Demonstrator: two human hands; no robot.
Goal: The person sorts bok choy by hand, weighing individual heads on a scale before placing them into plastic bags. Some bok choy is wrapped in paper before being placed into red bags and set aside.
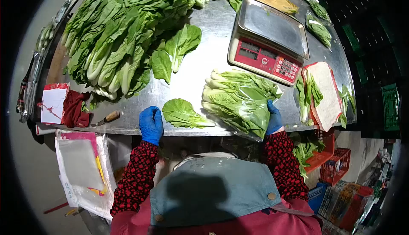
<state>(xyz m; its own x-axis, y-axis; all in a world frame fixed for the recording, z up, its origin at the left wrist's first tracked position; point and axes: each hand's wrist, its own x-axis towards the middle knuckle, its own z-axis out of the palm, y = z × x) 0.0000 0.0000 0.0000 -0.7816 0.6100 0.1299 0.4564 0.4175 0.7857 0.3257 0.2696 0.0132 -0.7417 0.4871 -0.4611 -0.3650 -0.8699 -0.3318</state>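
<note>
A clear plastic bag of leafy greens lies on the metal table, its pale stems toward the left. My right hand, in a blue glove, grips the bag's right end; the fingers are partly hidden behind it. At the table's front edge, my blue-gloved left hand is closed with its fingers curled, and nothing shows in it. Just right of that hand lies a loose green leaf. Two more loose leaves lie farther back, beside the big pile of greens.
A scale with a red keypad stands behind the bag. On the left are a knife, a dark red cloth and a white card. A pale cloth lies right, with loose leaves around it. Red crates stand below.
</note>
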